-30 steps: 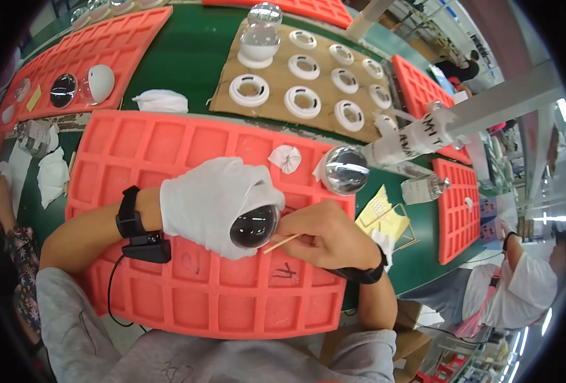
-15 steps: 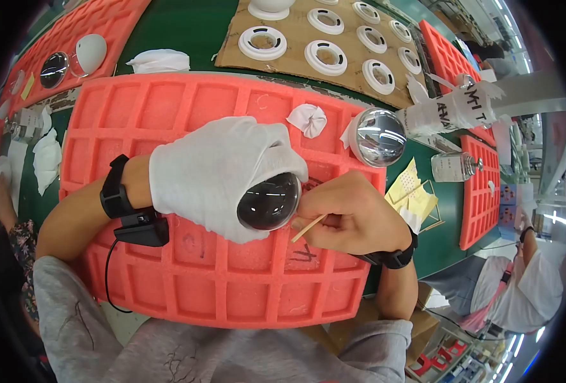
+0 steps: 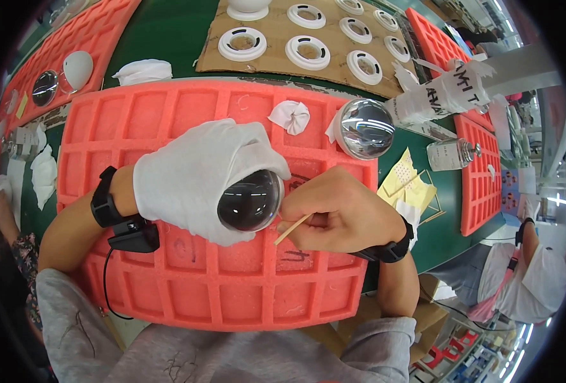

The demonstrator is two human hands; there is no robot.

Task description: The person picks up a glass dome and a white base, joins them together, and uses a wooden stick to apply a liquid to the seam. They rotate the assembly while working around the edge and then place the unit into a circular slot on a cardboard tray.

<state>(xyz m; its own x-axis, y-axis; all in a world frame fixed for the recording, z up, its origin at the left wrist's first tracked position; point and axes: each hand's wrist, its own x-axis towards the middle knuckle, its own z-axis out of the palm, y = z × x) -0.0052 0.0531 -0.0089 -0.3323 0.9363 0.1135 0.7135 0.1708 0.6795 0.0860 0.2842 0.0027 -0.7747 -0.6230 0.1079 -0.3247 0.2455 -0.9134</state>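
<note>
My left hand [image 3: 203, 179], in a white cloth glove, is wrapped round a clear dome cover [image 3: 250, 200] that looks dark inside. The dome is held above a red foam tray [image 3: 181, 293]. Bare, my right hand [image 3: 337, 214] pinches a thin wooden stick [image 3: 292, 229] and is closed right beside the dome's rim. The stick's far end is hidden by my fingers, so whether it touches the dome I cannot tell. A crumpled white cloth [image 3: 290, 117] lies on the tray's far part, and a shiny dome [image 3: 366, 129] rests at its far right corner.
White ring bases [image 3: 308, 52] stand on cardboard [image 3: 270, 38] at the back. To the right are yellow paper [image 3: 405, 182] with sticks, a clear bottle [image 3: 449, 154] and a wrapped post [image 3: 442, 92]. Another person's hand [image 3: 2, 207] shows at far left; a person [image 3: 513, 281] is at right.
The whole scene has shifted slightly to the left in view. Both hands keep their grip on the dome cover and stick, with little change between them.
</note>
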